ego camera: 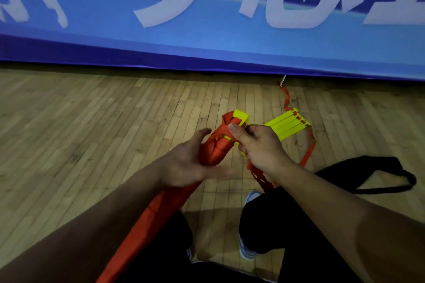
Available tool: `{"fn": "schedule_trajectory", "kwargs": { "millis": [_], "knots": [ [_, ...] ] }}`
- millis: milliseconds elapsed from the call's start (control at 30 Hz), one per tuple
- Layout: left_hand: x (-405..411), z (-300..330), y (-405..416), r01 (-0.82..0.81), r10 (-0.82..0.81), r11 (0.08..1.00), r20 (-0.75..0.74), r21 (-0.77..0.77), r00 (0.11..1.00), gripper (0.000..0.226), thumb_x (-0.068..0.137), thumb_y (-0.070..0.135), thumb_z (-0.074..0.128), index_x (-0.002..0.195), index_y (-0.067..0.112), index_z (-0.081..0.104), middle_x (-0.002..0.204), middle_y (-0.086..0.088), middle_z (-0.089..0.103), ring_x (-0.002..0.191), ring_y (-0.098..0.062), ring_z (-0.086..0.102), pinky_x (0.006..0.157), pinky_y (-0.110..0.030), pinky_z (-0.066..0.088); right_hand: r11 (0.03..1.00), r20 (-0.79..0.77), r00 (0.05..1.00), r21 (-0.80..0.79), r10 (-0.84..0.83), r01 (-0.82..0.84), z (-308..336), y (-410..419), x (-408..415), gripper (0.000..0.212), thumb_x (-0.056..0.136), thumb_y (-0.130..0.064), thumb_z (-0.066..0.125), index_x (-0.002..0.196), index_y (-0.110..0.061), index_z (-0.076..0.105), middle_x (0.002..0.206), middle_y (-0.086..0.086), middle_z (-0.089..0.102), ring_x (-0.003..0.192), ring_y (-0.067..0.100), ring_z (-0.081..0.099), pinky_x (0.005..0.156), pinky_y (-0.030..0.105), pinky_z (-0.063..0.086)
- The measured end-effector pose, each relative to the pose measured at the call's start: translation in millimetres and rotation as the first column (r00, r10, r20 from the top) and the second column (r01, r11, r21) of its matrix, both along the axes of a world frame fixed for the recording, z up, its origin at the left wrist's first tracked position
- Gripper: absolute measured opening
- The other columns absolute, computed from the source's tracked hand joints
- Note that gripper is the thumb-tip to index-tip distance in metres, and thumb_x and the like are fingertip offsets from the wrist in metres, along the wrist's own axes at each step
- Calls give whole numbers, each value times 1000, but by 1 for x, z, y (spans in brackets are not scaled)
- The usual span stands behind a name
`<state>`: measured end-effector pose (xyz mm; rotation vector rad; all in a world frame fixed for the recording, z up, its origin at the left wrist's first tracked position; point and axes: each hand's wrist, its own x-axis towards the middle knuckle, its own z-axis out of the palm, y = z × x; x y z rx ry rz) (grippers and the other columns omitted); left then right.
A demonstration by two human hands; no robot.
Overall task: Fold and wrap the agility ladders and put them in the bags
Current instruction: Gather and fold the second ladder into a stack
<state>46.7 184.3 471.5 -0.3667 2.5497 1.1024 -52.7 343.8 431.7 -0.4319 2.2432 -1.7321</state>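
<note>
Pinching the yellow rung bundle [239, 119] steady, my right hand [259, 147] lets my open left hand [190, 163] wind the orange strap [218, 145] round it.

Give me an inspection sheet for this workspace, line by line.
Surface: wooden plank floor.
Job's things: bundle of yellow rungs partly wound in orange strap; a loose strap end trails toward the wall; black bag lies on the floor at right.
Clutter: nothing seen.
Grips: left hand open beside the wrapped bundle; right hand pinches the strap against the rungs.
Cables: nothing seen.
Surroundings: blue banner with white characters along the wall.
</note>
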Motion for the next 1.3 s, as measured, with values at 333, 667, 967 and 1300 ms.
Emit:
{"fn": "schedule_trajectory", "kwargs": {
  "millis": [333, 667, 967, 1300],
  "knots": [
    [2, 0, -2, -106, 136, 979, -172, 172, 976, 57, 73, 10, 74, 127, 20, 57, 96, -3, 70, 83, -21, 71, 75, -42, 61, 950, 178, 941, -178, 289, -258, 3, 11, -4, 17, 91, -28, 65, 98, -16, 56, 53, 0, 49, 42, 11, 42, 44, 24, 36],
    [0, 1, 13, 61, -124, 858, -90, -511, 988, 107, 72, 50, 82, 151, 27, 13, 133, -1, 47, 108, -22, 61, 89, -40, 55, 978, 177, 972, -165, 158, -129, -9, 4, -1, 31, 89, -38, 66, 77, -12, 54, 48, -4, 43, 42, 12, 37, 49, 30, 30],
    [3, 19, -7, -6, 32, 978, -121, 208, 992, 31, 76, 4, 77, 103, 12, 63, 81, -7, 73, 69, -19, 71, 61, -29, 56, 899, 398, 851, -402, 342, -173, 10, 11, 3, 37, 73, -46, 63, 86, -13, 53, 55, 5, 46, 41, 12, 39, 50, 28, 33],
    [0, 15, 11, 104, -95, 909, 43, -404, 995, 88, 72, 43, 84, 139, 19, 34, 109, 2, 62, 93, -15, 62, 76, -27, 51, 965, 322, 941, -261, 108, -22, 2, -2, 5, 54, 64, -66, 68, 67, -13, 57, 47, 1, 45, 39, 12, 39, 48, 28, 38]
  ]
}}
